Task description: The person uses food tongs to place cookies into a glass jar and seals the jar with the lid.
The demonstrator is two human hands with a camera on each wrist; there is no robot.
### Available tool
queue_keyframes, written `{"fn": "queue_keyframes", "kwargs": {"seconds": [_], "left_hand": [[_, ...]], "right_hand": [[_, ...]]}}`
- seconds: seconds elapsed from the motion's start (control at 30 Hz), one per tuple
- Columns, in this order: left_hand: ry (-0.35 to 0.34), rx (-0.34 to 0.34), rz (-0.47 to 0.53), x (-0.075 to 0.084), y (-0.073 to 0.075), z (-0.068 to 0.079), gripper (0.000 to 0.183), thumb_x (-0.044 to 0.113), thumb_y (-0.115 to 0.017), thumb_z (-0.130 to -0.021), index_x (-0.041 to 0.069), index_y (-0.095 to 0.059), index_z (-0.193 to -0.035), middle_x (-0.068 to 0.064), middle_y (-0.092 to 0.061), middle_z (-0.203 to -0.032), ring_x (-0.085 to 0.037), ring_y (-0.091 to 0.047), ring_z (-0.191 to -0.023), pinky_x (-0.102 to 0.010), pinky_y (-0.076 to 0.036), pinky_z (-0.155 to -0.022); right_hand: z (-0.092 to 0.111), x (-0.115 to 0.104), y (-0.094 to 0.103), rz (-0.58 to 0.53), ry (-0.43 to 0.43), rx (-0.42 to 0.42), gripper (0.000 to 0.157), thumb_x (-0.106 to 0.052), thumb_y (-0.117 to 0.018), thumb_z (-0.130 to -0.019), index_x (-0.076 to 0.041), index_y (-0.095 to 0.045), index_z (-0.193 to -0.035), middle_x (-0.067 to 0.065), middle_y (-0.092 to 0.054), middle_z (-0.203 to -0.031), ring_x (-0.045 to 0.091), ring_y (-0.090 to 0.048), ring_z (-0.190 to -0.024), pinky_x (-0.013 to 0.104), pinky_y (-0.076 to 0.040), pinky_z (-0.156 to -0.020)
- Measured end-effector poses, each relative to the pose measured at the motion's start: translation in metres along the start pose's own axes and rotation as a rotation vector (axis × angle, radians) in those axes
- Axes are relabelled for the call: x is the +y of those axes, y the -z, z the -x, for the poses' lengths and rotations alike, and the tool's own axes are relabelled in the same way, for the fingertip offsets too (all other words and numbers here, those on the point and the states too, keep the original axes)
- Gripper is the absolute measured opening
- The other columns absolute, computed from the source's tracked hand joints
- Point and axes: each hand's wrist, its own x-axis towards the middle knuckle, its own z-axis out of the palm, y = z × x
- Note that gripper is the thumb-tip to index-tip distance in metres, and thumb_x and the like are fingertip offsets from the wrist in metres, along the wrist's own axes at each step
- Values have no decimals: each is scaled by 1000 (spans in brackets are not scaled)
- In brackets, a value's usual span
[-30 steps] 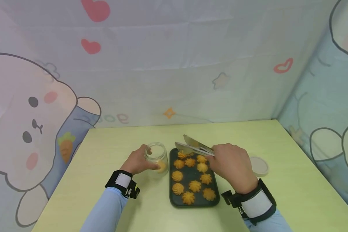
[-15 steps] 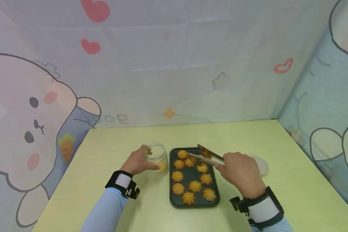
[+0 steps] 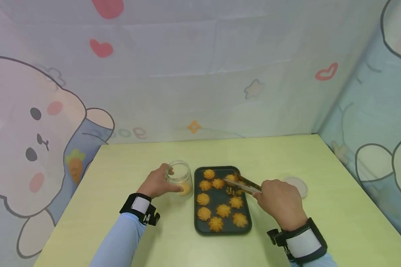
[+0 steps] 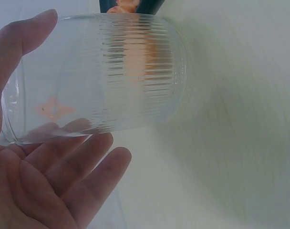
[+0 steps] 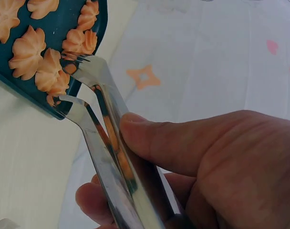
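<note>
My left hand [image 3: 156, 182] holds a clear glass jar [image 4: 73, 62] upright on the table, thumb on one side and fingers on the other. A yellow cookie [image 3: 186, 189] lies at the bottom of the jar. In my right hand [image 3: 283, 203] is a pair of metal tongs [image 5: 104, 129], pinched between thumb and fingers. Their toothed tips are slightly apart, one on each side of a piped cookie [image 5: 50, 70] at the right side of the dark baking tray [image 3: 214, 202]. Whether they grip that cookie I cannot tell.
Several more piped cookies [image 3: 223, 210] are spread over the tray, just right of the jar. A round whitish lid [image 3: 295, 185] lies on the pale table [image 3: 147, 155] beyond my right hand. A printed cloth backdrop [image 3: 173, 74] stands behind the table.
My right hand has carried the tongs from over the tray's far left down and right, onto the cookies at the tray's right side. My left hand and the jar stay put.
</note>
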Motion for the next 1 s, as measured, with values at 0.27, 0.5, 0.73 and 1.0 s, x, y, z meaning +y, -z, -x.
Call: {"fn": "queue_keyframes", "kwargs": {"seconds": [0.27,0.5,0.73,1.0], "left_hand": [[-1,5,3,-3,-1,-2,75,40,-84,-63,5,-51,-121,-17,-63,-118,-28,-57,-98,-44,-50,-80],[-1,-3,19,-1,0,-2,76,39,-84,-63,4,-50,-121,-18,-63,-120,-28,-57,-99,-45,-50,-81],[7,-3,18,0,0,0,76,39,-84,-63,4,-50,-121,-19,-62,-122,-28,-57,-99,-45,-50,-82],[14,3,17,1,0,0,74,39,-84,-63,5,-51,-120,-17,-63,-117,-28,-57,-97,-44,-50,-80]], "right_hand": [[-1,-3,-2,48,7,-27,40,-28,-75,-79,-10,-55,-49,0,-43,-42,17,-41,-36,31,-32,-31],[-3,-6,-4,42,-15,-49,36,-27,-75,-78,-8,-59,-52,2,-48,-43,18,-43,-36,35,-37,-31],[-6,-13,-11,52,3,-46,33,-28,-75,-77,-7,-62,-54,2,-50,-44,18,-44,-37,36,-39,-32],[-3,-22,-12,91,28,13,34,-27,-79,-72,-7,-60,-51,2,-49,-43,17,-43,-36,34,-38,-30]]}}
